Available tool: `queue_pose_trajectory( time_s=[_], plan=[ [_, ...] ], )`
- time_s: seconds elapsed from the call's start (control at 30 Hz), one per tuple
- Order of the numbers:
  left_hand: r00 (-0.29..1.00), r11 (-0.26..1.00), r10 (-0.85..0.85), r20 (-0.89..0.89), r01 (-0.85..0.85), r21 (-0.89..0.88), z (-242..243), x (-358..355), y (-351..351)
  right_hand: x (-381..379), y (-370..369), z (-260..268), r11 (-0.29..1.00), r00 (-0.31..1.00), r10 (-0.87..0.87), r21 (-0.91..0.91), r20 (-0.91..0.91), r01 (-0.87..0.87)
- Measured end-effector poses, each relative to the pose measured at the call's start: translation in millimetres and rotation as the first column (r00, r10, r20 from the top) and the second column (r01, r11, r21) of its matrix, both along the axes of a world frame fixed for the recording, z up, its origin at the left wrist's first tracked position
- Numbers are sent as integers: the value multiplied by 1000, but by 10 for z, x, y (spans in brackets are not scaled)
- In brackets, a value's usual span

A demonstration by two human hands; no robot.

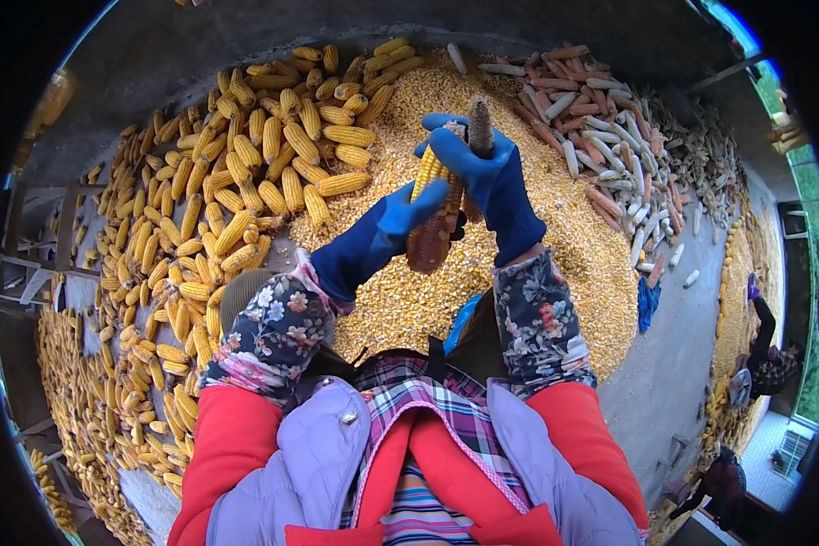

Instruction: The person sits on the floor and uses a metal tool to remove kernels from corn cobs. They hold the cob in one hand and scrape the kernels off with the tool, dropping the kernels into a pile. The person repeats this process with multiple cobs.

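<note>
My left hand (406, 215), in a blue coated work glove, is closed around a partly shelled ear of corn (428, 174). Yellow kernels cover its upper left side, while its lower end is a bare reddish-brown surface. My right hand (481, 164), gloved the same way, grips a dark, rough, cob-like rod (480, 123) that sticks up past the thumb. Its fingers also press against the ear's upper end. Both hands are held over a wide heap of loose corn kernels (566, 273). The gloves hide where the rod and the ear meet.
Unshelled ears (235, 177) are piled left and far left. Bare red and white cobs (607, 136) lie at the back right, beside dry husks (706, 150). A blue cloth or glove (648, 304) rests at the heap's right edge. Other people (771, 368) are at far right.
</note>
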State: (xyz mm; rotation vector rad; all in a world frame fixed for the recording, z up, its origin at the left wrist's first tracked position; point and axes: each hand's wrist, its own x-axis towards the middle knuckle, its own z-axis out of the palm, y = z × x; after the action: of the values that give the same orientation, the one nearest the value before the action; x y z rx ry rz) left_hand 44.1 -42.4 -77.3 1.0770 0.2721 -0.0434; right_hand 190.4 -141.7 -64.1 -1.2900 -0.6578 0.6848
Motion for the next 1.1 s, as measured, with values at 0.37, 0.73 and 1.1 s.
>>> queue_pose_trajectory(
  time_s=[0.37,0.73,1.1],
  plan=[
    [999,985,12,44,-19,172,71,29,-61,59,-5,-109,999,995,-9,48,-102,14],
    [990,945,-116,76,86,317,-13,-26,103,-16,40,-23,1000,998,-19,-25,-60,17],
    [999,970,-42,1,40,241,-252,54,136,-70,65,-65,998,991,-58,8,-117,60]
  ],
)
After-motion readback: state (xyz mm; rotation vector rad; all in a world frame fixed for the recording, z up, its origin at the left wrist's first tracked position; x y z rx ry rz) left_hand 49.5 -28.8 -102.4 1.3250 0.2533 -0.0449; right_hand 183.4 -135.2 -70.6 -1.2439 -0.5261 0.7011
